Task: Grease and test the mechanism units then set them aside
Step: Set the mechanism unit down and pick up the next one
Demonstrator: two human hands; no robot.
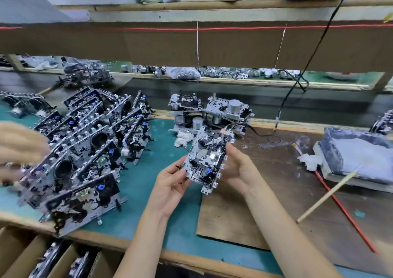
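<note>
Above brown mat [223, 224], mechanism unit [207, 158] held tilted, left hand [170, 189] and right hand [241, 168] gripping opposite edges. Likely testing step; next needs placing among stacked units [85, 141] left.

far-L hand [20, 150]: blurred, cut by edge | R tray [333, 150]: cut off

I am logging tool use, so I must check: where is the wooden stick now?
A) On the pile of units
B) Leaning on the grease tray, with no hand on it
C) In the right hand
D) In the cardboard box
B: the wooden stick leans with its tip on the grease tray, while the left hand and right hand hold the unit.
</note>
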